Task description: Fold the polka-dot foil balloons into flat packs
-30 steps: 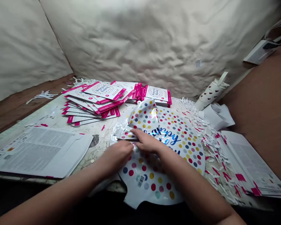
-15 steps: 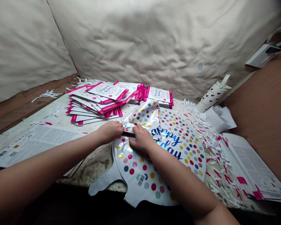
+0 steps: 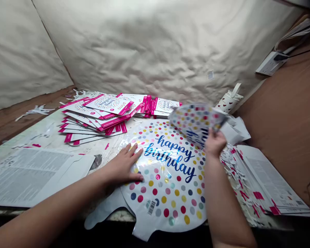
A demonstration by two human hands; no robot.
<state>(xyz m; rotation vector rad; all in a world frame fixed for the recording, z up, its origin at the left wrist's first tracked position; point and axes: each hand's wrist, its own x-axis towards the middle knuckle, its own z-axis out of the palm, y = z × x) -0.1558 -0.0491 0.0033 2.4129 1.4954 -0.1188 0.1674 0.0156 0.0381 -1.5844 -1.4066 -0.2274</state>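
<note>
A flat, round foil balloon [image 3: 167, 191] with coloured dots and blue "happy birthday" lettering lies at the front of the table. A pale tail of another flat sheet [image 3: 105, 206] sticks out from under its left side. My left hand [image 3: 125, 163] rests open on the balloon's left edge, fingers spread. Above the upper right part of that balloon, my right hand [image 3: 215, 142] grips a second, folded foil balloon [image 3: 196, 120] with the same dots. Motion blurs this folded one, and part of its blue lettering shows.
Behind the balloons lie a fanned pile of white and pink printed packets [image 3: 100, 117] and a smaller stack [image 3: 166, 105]. Printed card sheets lie at left [image 3: 41, 175] and right [image 3: 271, 179]. Paper shreds [image 3: 235, 168], crumpled paper [image 3: 235, 129] and a heart-patterned tumbler [image 3: 228, 101] are on the right.
My right hand has carried the folded balloon up and to the right, uncovering the lettering below. My left hand has let go of its edge and now lies spread on the lower balloon.
</note>
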